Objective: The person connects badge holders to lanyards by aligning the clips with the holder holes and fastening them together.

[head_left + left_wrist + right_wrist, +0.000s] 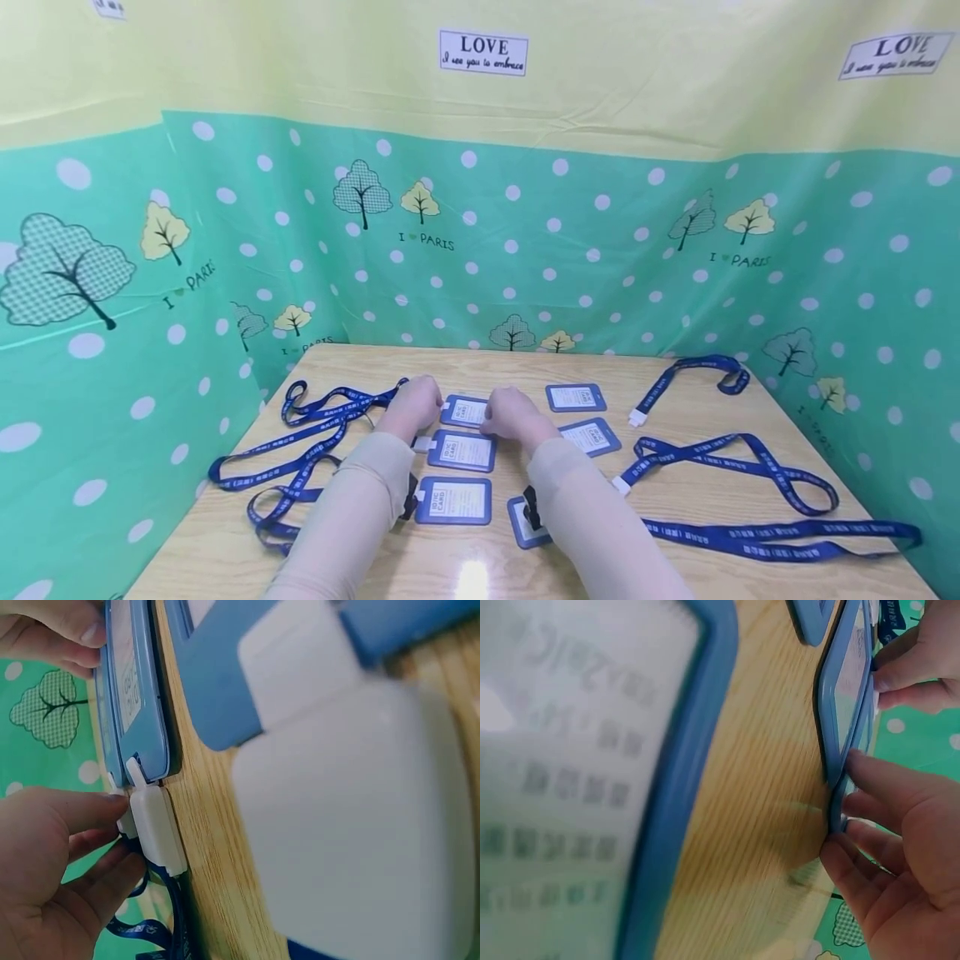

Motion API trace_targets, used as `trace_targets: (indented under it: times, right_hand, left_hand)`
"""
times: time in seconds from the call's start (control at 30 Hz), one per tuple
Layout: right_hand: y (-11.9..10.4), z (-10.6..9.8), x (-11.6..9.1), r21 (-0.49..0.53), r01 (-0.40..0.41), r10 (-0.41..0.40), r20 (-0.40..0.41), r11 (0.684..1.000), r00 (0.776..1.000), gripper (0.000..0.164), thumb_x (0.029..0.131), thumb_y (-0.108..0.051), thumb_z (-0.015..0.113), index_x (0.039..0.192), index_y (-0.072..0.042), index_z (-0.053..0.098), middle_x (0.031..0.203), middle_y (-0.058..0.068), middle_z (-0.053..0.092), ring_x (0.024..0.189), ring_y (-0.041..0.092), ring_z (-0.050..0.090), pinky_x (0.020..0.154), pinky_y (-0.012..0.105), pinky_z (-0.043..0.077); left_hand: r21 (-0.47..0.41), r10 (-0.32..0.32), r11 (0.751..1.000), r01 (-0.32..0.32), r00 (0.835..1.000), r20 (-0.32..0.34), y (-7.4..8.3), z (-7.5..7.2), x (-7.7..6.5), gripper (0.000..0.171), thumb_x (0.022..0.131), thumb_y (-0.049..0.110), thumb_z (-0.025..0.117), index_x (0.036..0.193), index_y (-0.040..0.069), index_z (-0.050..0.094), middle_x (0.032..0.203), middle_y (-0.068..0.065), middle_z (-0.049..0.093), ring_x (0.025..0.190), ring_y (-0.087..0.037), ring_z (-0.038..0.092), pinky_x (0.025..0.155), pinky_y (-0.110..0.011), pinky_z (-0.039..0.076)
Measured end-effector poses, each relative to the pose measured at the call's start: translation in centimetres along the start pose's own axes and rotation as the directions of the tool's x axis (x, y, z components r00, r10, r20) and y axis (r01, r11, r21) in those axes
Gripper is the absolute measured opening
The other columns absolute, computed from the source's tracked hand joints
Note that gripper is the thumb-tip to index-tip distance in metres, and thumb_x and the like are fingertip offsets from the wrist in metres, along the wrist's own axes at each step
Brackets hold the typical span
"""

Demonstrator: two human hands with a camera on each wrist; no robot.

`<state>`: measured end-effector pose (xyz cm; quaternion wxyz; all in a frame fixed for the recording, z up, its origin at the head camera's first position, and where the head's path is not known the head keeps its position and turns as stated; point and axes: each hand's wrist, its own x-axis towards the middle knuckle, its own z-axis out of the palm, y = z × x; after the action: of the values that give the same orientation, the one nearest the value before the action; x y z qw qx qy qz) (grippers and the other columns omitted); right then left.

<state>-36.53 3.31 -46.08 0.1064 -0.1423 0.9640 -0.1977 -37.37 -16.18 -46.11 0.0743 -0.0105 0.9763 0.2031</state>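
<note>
My left hand (pixel 417 406) pinches a small white lanyard clip (pixel 126 817) at the left end of the farthest blue ID card holder (pixel 462 411). At that holder's opposite end, my right hand (pixel 516 415) pinches its edge between thumb and fingers, as the right wrist view also shows. Nearer to me lie a second card holder (pixel 461 451) and a third card holder (pixel 453 501), each with a white clip at its left end. Blue printed lanyards (pixel 262 475) lie in loose loops left of my left arm. The clip's far side is hidden by my fingers.
Right of my right hand lie a far card holder (pixel 574 397), a middle card holder (pixel 591 437) and a near card holder (pixel 527 525), partly covered by my arm. Three lanyards (pixel 735 458) spread over the right side of the wooden table (pixel 465 575). A green patterned curtain (pixel 480 275) encloses it.
</note>
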Motion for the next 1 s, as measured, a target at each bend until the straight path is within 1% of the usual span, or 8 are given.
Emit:
trace_targets:
  times: [0.13, 0.3, 0.47, 0.53, 0.67, 0.73, 0.83, 1.0]
  right_hand:
    - [0.4, -0.3, -0.2, 0.008, 0.036, -0.036, -0.004, 0.999, 0.999, 0.025, 0.088, -0.031, 0.081, 0.103, -0.011, 0.078, 0.097, 0.004, 0.072, 0.083, 0.017, 0.064, 0.089, 0.039, 0.056]
    - [0.9, -0.8, -0.9, 0.041, 0.092, -0.092, -0.004, 0.995, 0.996, 0.037, 0.09, -0.03, 0.079, 0.12, -0.008, 0.074, 0.119, 0.01, 0.071, 0.098, 0.02, 0.064, 0.102, 0.044, 0.051]
    - [1.3, -1.8, -1.7, 0.096, 0.102, -0.103, 0.006, 0.99, 0.995, 0.039, 0.093, -0.027, 0.077, 0.127, -0.01, 0.071, 0.127, 0.009, 0.068, 0.093, 0.017, 0.063, 0.1, 0.044, 0.051]
    - [1.3, -2.3, -1.9, 0.108, 0.111, -0.112, 0.004, 0.988, 0.994, 0.039, 0.094, -0.027, 0.075, 0.129, -0.012, 0.07, 0.13, 0.008, 0.066, 0.098, 0.019, 0.064, 0.101, 0.045, 0.05]
    - [1.4, -3.4, -2.0, 0.104, 0.157, -0.155, -0.026, 0.982, 0.988, 0.041, 0.094, -0.029, 0.075, 0.131, -0.013, 0.068, 0.137, 0.007, 0.063, 0.118, 0.026, 0.062, 0.103, 0.048, 0.05]
    - [1.4, -4.1, -2.1, 0.1, 0.181, -0.176, -0.049, 0.978, 0.983, 0.042, 0.095, -0.03, 0.074, 0.133, -0.013, 0.068, 0.139, 0.008, 0.061, 0.122, 0.029, 0.06, 0.102, 0.049, 0.051]
    - [1.4, -5.3, -2.3, 0.114, 0.223, -0.213, -0.093, 0.968, 0.973, 0.043, 0.096, -0.03, 0.073, 0.134, -0.013, 0.066, 0.141, 0.009, 0.06, 0.124, 0.031, 0.058, 0.102, 0.049, 0.051]
    - [1.7, -6.9, -2.8, 0.152, 0.295, -0.267, -0.177, 0.943, 0.947, 0.042, 0.097, -0.028, 0.072, 0.136, -0.013, 0.065, 0.142, 0.007, 0.059, 0.128, 0.031, 0.056, 0.104, 0.048, 0.05]
  left_hand:
    - [-0.047, -0.014, 0.999, 0.015, 1.0, 0.01, -0.1, -0.3, -0.1, 0.02, 0.092, 0.001, 0.068, 0.11, 0.006, 0.076, 0.111, -0.011, 0.07, 0.102, -0.03, 0.065, 0.09, -0.046, 0.057]
    - [-0.067, -0.004, 0.998, 0.005, 1.0, 0.02, -0.5, -0.4, -0.2, 0.021, 0.093, 0.001, 0.066, 0.11, 0.007, 0.077, 0.117, -0.012, 0.07, 0.112, -0.034, 0.064, 0.096, -0.05, 0.054]
    - [-0.056, 0.061, 0.997, -0.06, 0.998, 0.018, -1.0, -0.5, -0.2, 0.024, 0.095, 0.0, 0.062, 0.113, 0.008, 0.077, 0.122, -0.012, 0.069, 0.12, -0.035, 0.061, 0.101, -0.052, 0.051]
    - [-0.04, 0.09, 0.995, -0.089, 0.996, 0.013, -1.3, -0.6, -0.2, 0.026, 0.096, 0.0, 0.061, 0.114, 0.008, 0.077, 0.122, -0.012, 0.069, 0.122, -0.035, 0.06, 0.103, -0.052, 0.05]
    - [-0.041, 0.128, 0.991, -0.128, 0.992, -0.002, -1.9, -0.8, 0.0, 0.028, 0.096, 0.0, 0.06, 0.117, 0.008, 0.076, 0.124, -0.012, 0.069, 0.125, -0.035, 0.058, 0.106, -0.052, 0.047]
    - [-0.061, 0.146, 0.987, -0.147, 0.989, -0.021, -2.1, -1.0, -0.1, 0.027, 0.097, 0.003, 0.06, 0.119, 0.009, 0.074, 0.127, -0.012, 0.067, 0.126, -0.034, 0.058, 0.107, -0.052, 0.046]
    - [-0.09, 0.187, 0.977, -0.194, 0.979, -0.078, -2.0, -1.6, -0.4, 0.027, 0.099, 0.009, 0.062, 0.124, 0.008, 0.072, 0.132, -0.014, 0.063, 0.125, -0.034, 0.057, 0.107, -0.053, 0.046]
    - [-0.126, 0.256, 0.951, -0.281, 0.95, -0.182, -1.6, -3.1, -0.9, 0.037, 0.101, 0.018, 0.064, 0.135, 0.007, 0.064, 0.143, -0.017, 0.055, 0.13, -0.036, 0.054, 0.108, -0.054, 0.045]
